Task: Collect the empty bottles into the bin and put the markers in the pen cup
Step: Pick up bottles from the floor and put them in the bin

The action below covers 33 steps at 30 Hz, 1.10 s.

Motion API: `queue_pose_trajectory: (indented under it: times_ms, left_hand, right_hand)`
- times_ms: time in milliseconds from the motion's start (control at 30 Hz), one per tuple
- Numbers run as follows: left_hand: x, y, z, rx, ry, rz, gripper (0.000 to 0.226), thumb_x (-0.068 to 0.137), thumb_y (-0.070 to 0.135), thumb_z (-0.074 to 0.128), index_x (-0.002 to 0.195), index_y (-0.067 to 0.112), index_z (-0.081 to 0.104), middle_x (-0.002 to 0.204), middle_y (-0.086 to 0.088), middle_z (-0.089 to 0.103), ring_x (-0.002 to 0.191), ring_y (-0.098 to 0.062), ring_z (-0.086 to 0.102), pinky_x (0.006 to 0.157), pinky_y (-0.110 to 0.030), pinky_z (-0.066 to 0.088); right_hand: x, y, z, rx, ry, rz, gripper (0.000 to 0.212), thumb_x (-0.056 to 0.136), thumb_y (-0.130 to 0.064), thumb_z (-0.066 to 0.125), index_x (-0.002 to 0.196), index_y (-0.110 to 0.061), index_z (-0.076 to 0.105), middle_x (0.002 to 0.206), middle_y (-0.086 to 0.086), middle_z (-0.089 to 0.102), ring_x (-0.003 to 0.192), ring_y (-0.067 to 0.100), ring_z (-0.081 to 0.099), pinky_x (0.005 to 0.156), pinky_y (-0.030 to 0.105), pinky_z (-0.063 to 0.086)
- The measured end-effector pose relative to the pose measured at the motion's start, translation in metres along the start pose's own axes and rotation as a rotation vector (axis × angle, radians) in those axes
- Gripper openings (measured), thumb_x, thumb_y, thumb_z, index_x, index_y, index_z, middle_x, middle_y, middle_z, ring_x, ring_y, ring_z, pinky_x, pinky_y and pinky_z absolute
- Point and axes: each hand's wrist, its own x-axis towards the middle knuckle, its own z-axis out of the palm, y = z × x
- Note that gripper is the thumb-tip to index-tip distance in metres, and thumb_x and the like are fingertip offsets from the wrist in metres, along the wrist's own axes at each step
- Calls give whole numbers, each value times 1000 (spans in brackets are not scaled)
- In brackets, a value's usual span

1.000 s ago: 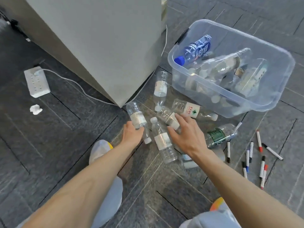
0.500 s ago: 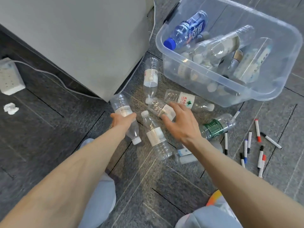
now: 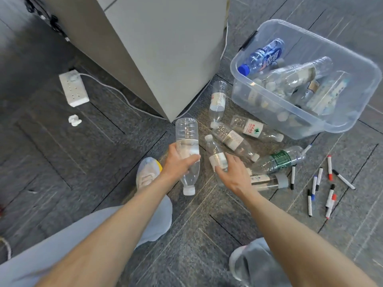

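Grey patterned floor [image 3: 62, 162], seen from above.

- Left hand [image 3: 178, 162]: fingers and thumb wrapped round the middle of a clear plastic bottle with a white cap [image 3: 186, 131]. The cap points near and the base points far. The bottle sits just near the corner of a tall grey cabinet [image 3: 165, 48].
- Right hand [image 3: 234, 172]: thumb and fingers curled round the lower part of a small clear bottle with a white label [image 3: 215, 154]. It lies on the floor just right of the held one, with its white cap pointing far-left.
- Loose bottles on the floor, between the hands and the bin:
  - A clear bottle beside the cabinet corner [image 3: 217, 100].
  - A clear bottle with a red-and-green printed label [image 3: 252, 128].
  - A long clear bottle with a pale label [image 3: 232, 139], lying across the one under it.
  - A green-labelled bottle [image 3: 279, 160].
  - A bottle with a grey cap [image 3: 269, 180], partly hidden under the right hand.
- Clear plastic bin [image 3: 331, 129]: far right, standing on the floor. It holds a heap of bottles, with a blue-labelled bottle with a blue cap [image 3: 267, 54] on top at its left end.
- White markers with red, blue and black caps [image 3: 329, 167]: scattered on the floor at right, near of the bin and well apart from both hands. About nine or ten, lying at mixed angles.
- Left side: a white power strip [image 3: 73, 89] with a white cable [image 3: 107, 85] running toward the cabinet. A crumpled scrap of white paper [image 3: 74, 120] lies just near of it.
- A pale shoe [image 3: 148, 172] is planted on the floor below the left wrist.
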Motion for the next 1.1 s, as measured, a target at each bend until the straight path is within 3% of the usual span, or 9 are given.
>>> queue_pose_trajectory:
  times_ms: [167,333,433,500,567,667,800,1000,1100]
  left_hand:
    - [24,-13,-6,-43,6,-26,67,73,33,76,125,23,35,113,1,56,106,-18,61,87,-42,56]
    - [50,-25,-11,-27,13,-64,62,81,27,73,129,19,35,104,6,56,97,-13,61,84,-39,57]
    - [55,-30,-16,50,14,-77,69,76,35,75,130,20,34,105,7,56,101,-15,60,92,-41,53]
    - [53,-29,-21,103,29,-69,72,72,40,75,126,21,32,106,6,55,100,-17,61,89,-40,53]
    - [46,-24,-24,112,59,-46,64,79,37,74,122,22,29,103,6,53,94,-15,60,81,-34,52]
    - [29,-13,-26,101,97,-46,59,81,37,73,120,23,30,104,4,55,93,-20,63,81,-38,53]
    - [1,16,-14,115,72,-55,66,67,49,73,119,26,39,103,-1,61,92,-27,67,84,-51,56]
    - [-42,95,27,-34,-20,59,76,70,43,78,133,21,42,115,-7,62,95,-25,67,78,-41,56]
    - [-55,120,50,-66,-20,109,71,79,38,75,136,18,38,113,-5,60,101,-25,64,89,-45,54]
  right_hand:
    - [37,1,41,17,2,142,69,90,-46,55,146,-13,31,144,14,43,128,33,45,97,44,43]
    - [62,7,77,0,33,250,94,83,-47,69,151,-14,14,142,19,43,124,40,49,96,48,44]
    - [67,10,87,-37,62,260,93,81,-39,70,151,-14,15,141,19,44,126,38,45,98,47,42]
    - [61,9,82,-7,64,222,89,80,-38,69,150,-16,19,137,17,47,121,36,49,92,46,46]
    - [48,1,68,73,60,197,88,78,-40,68,149,-17,21,132,15,50,109,33,56,82,44,50]
    - [19,-17,30,220,94,127,85,75,-44,66,145,-23,23,125,10,54,90,27,59,70,41,54]
    - [-7,-26,-47,320,158,32,78,74,-42,67,140,-25,30,117,5,57,86,21,59,62,32,50]
    - [-31,-24,-160,579,200,145,69,77,-42,75,130,-18,38,106,1,57,87,19,61,71,34,54]
    - [-43,-23,-196,786,153,190,58,79,-38,75,124,-13,47,101,3,60,81,12,58,61,26,45]
